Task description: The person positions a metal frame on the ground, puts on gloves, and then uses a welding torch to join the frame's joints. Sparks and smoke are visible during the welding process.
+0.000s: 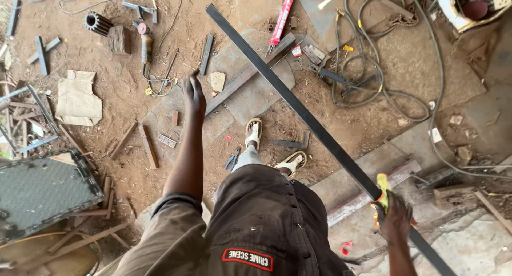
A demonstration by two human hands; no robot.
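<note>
Loosely curled and holding nothing, the left hand [193, 95] hangs out at eleven o'clock above the dirt floor [122, 89]. Clamped shut toward four o'clock, the right hand [393, 218] grips the long dark steel bar [298, 108] together with a yellow tool [382, 183]; the bar runs diagonally up toward twelve.

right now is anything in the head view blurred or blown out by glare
In the head view, the left hand looks slightly soft; the right hand gripping the long dark metal bar is sharper. One bright sun patch glares on the metal sheet at the top; elsewhere the light is even shade.
</note>
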